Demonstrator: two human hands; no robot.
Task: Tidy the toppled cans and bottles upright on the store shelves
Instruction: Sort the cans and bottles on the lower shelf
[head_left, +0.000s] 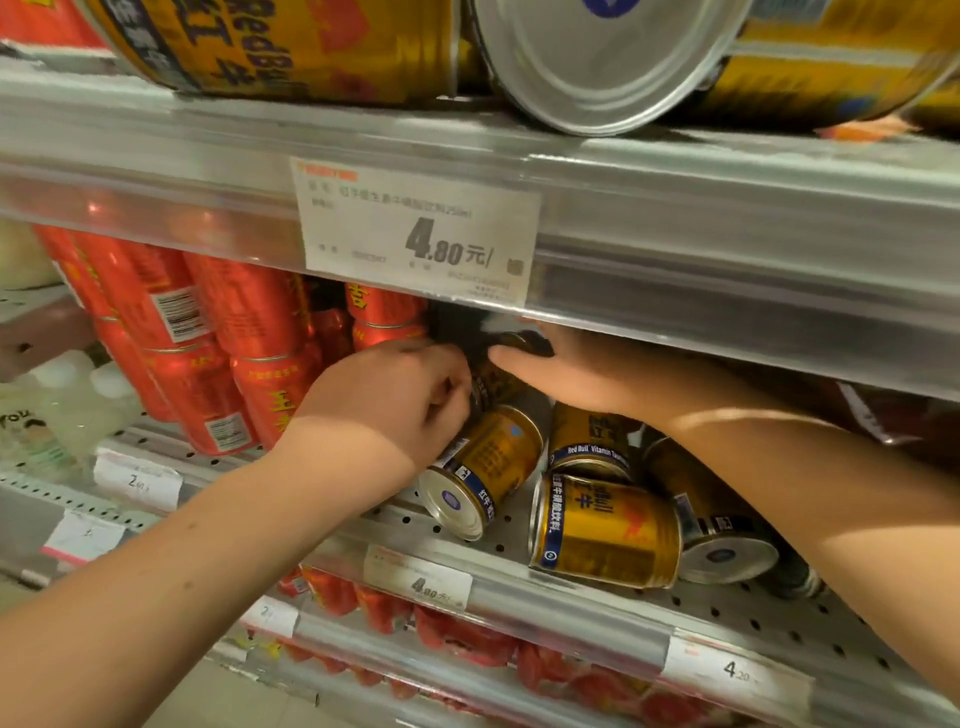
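the left grip has its fingers curled against the near side of a gold can. this can sits in shadow between the two grips, tucked under the edge of the shelf above. the right grip meets the same can from the far side. its thumb is stretched across the can's upper part, but its fingers are hidden behind, so i cannot tell how far it has closed. the can's long axis looks close to upright, though it is too dark to be sure.

just below the left grip's knuckles lies a toppled can, its long axis running back to front and its silver base facing out. the left grip is the nearer one, so this looks like the next to lift. under the right forearm a second toppled can lies crosswise on the perforated shelf.

the cans are squat and gold with a blue band and silver ends. they are smooth and round, so they would likely roll if nudged.
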